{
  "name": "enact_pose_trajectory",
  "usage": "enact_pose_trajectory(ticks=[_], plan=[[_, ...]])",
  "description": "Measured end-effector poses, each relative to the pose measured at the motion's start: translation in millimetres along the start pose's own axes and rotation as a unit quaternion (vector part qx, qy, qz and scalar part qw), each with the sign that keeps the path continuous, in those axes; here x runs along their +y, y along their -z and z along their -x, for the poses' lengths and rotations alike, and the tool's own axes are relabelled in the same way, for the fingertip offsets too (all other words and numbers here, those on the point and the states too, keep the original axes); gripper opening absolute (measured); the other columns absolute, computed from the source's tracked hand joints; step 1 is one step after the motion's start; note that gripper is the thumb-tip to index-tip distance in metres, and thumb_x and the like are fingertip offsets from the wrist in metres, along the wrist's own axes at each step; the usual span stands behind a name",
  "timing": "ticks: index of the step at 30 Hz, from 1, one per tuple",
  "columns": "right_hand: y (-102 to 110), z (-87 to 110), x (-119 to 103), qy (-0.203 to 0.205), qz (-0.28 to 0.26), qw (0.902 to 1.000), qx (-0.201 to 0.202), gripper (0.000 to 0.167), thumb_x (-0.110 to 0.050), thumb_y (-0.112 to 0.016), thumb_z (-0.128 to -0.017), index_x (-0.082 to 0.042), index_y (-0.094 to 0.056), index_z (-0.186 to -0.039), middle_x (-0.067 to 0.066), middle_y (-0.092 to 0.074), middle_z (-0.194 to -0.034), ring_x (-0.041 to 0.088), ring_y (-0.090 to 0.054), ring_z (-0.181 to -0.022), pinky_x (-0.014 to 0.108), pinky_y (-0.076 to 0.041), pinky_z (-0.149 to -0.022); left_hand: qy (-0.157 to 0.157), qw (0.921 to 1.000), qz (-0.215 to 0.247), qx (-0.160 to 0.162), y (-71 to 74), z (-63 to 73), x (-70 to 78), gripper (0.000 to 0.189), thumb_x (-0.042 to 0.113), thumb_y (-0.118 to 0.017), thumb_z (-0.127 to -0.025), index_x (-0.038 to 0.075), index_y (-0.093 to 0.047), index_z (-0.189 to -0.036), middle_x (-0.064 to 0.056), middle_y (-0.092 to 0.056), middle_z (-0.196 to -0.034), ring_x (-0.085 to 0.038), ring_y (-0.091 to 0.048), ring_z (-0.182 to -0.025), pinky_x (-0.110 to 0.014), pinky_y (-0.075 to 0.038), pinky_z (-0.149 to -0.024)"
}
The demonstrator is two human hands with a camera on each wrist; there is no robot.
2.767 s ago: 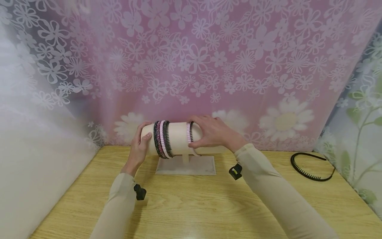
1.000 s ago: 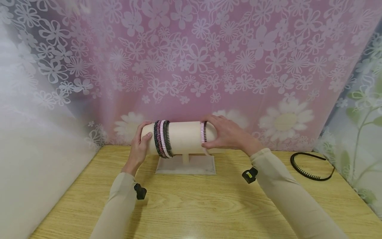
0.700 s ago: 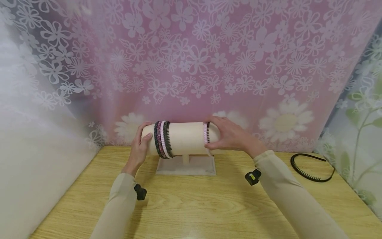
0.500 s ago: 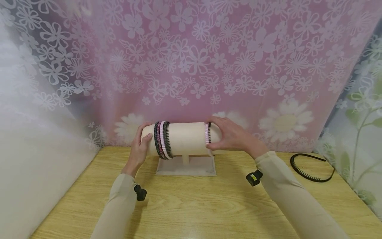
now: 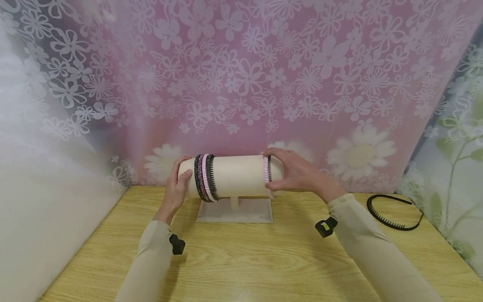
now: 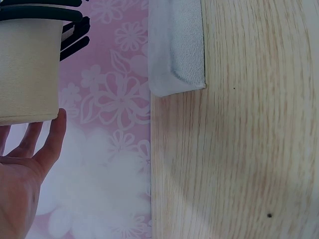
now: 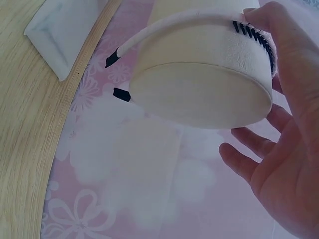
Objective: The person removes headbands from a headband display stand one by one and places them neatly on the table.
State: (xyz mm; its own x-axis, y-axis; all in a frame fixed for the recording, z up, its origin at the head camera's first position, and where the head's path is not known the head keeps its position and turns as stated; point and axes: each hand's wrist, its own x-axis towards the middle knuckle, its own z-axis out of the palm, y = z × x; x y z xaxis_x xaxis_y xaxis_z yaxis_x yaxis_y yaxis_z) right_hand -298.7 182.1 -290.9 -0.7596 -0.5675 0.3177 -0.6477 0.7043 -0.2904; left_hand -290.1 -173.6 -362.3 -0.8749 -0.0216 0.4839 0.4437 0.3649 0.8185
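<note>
A cream padded cylinder [image 5: 241, 176] lies sideways on a post over a pale flat base [image 5: 235, 211]. My left hand [image 5: 175, 186] grips its left end, thumb in front. Beside that hand several headbands [image 5: 205, 178] sit side by side round the cylinder, one of them pink, others dark and sparkly. Near the right end is a pink ribbed headband [image 5: 266, 170] with black comb teeth, pinched between the thumb and fingers of my right hand [image 5: 299, 174]. In the right wrist view, this pink headband [image 7: 172, 22] shows black tips below the cylinder.
A black toothed headband [image 5: 400, 227] lies at the right of the wooden table [image 5: 241, 256]. Behind stands a pink flowered curtain [image 5: 241, 84]. A pale wall [image 5: 45, 188] borders the left side.
My right hand has slid the pink ribbed headband rightward along the cylinder, from near the middle to close by the right end. The left hand has kept its place.
</note>
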Motion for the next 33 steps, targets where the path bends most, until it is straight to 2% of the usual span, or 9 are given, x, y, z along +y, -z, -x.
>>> enact_pose_trajectory(ticks=[5,12,19,24,33], plan=[[-0.8,2.0,4.5,0.012,-0.012,0.9998,0.013,0.078,-0.035,-0.086,-0.075,-0.014,-0.051,-0.142,0.015,-0.055,-0.151,0.039,-0.054,-0.134,0.058,-0.046,-0.108,0.000,1.0000,-0.008,0.001,0.9,0.3,0.9,0.047,0.025,-0.047,-0.102,0.014,-0.047,-0.148,-0.021,-0.054,-0.143,-0.031,-0.059,-0.088,-0.037,-0.053,-0.067],[0.3,4.6,6.1,0.002,-0.035,0.9994,0.002,0.079,-0.029,-0.085,-0.075,-0.014,-0.049,-0.144,0.017,-0.052,-0.153,0.032,-0.058,-0.125,0.050,-0.053,-0.099,0.003,1.0000,-0.009,0.000,0.8,0.4,1.2,0.048,0.024,-0.047,-0.102,0.013,-0.046,-0.149,-0.020,-0.052,-0.146,-0.031,-0.059,-0.089,-0.037,-0.053,-0.067],[1.3,10.1,8.2,-0.020,-0.046,0.9987,-0.005,0.084,-0.030,-0.082,-0.079,-0.013,-0.043,-0.151,0.017,-0.044,-0.159,0.039,-0.047,-0.142,0.059,-0.042,-0.113,0.003,0.9999,-0.011,0.001,0.8,0.4,1.1,0.047,0.025,-0.047,-0.102,0.013,-0.047,-0.148,-0.019,-0.052,-0.146,-0.029,-0.058,-0.088,-0.037,-0.052,-0.068],[1.3,12.6,9.0,-0.031,-0.053,0.9981,-0.004,0.084,-0.029,-0.080,-0.081,-0.014,-0.041,-0.153,0.016,-0.044,-0.159,0.041,-0.047,-0.141,0.063,-0.041,-0.112,0.002,1.0000,-0.008,0.002,1.2,0.6,0.9,0.048,0.025,-0.048,-0.103,0.014,-0.046,-0.149,-0.019,-0.053,-0.146,-0.027,-0.058,-0.086,-0.037,-0.053,-0.067],[-0.5,16.5,9.6,-0.036,-0.056,0.9978,-0.001,0.083,-0.025,-0.077,-0.082,-0.015,-0.040,-0.155,0.013,-0.044,-0.160,0.038,-0.045,-0.144,0.062,-0.040,-0.114,0.005,1.0000,-0.004,0.000,1.0,1.1,1.7,0.047,0.025,-0.048,-0.103,0.015,-0.046,-0.149,-0.023,-0.055,-0.140,-0.027,-0.059,-0.085,-0.036,-0.053,-0.066]])
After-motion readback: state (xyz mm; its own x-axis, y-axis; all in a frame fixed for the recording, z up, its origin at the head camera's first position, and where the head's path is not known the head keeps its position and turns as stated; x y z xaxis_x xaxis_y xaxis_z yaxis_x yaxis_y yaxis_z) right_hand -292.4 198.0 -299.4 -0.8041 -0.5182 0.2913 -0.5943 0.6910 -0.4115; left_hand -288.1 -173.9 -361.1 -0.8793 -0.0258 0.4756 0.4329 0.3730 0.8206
